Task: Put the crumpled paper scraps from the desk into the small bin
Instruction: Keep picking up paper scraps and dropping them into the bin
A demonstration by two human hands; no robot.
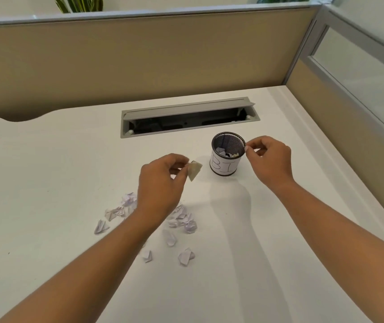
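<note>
Recorded white bench [46, 171] across the lower frame. Noted right hand [269, 159] right of centre, fingers curled with tips at the rim of small bin [224, 165]; could not tell whether clamped on it. Noted left hand [160, 183] at centre, fingers clamped on one crumpled scrap [194, 170], just left of bin. Logged loose paper scraps [190, 226] on bench at lower centre, others inside bin.

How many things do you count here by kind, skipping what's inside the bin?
Bin: 1
Scrap pinched in the left hand: 1
Loose scraps on the desk: about 9, some overlapping
Total: about 11
</note>
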